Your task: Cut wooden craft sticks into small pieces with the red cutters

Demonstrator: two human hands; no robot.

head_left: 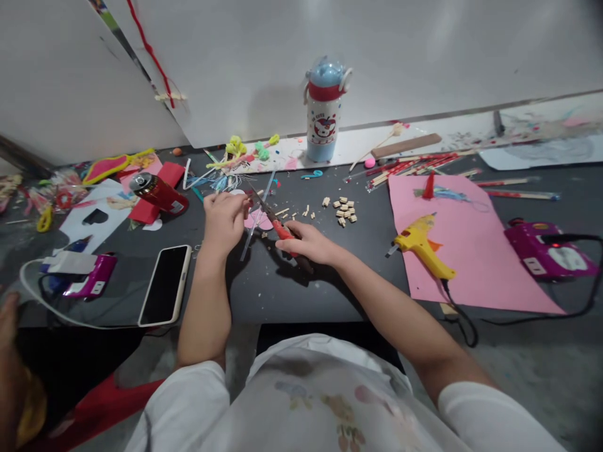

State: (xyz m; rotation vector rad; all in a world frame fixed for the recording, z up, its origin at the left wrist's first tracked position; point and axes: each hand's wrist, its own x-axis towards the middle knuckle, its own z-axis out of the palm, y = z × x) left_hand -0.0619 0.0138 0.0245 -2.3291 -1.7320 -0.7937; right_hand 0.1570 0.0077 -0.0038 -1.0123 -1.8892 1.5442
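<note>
My right hand grips red-handled cutting pliers, whose jaws point up and left toward my left hand. My left hand pinches a small thin stick piece, too small to make out clearly, right at the plier tips. Both hands work over a black table. A pile of several short cut wooden pieces lies just right of the hands. A pink cut-out shape and clear thin rods lie under the pliers.
A yellow glue gun rests on pink paper. A phone lies at the left, a red can behind it. A cartoon water bottle stands at the back. Purple devices sit at both sides. Another person's hand shows at far left.
</note>
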